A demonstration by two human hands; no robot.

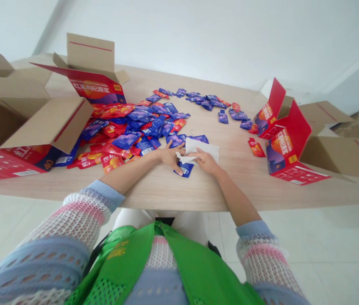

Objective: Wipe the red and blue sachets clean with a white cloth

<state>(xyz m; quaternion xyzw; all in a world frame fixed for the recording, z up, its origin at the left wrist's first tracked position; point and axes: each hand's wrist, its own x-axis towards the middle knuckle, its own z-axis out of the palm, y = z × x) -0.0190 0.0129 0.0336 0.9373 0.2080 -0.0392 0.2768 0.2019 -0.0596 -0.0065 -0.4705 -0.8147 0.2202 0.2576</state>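
My left hand (169,154) and my right hand (206,162) meet near the table's front edge, both pinching a crumpled white tissue (202,150). A small blue sachet (184,169) lies under the tissue and partly beneath my fingers. Beyond my left hand spreads a large heap of blue and red sachets (134,132), and a loose scatter of blue-purple ones (203,100) runs along the far side. Several red sachets (256,147) lie further right.
Open cardboard cartons with red printed panels (14,163) crowd the table's left end, and more (289,144) stand at the right. The light wooden table (179,192) has a near edge just past my forearms, with a tiled floor below.
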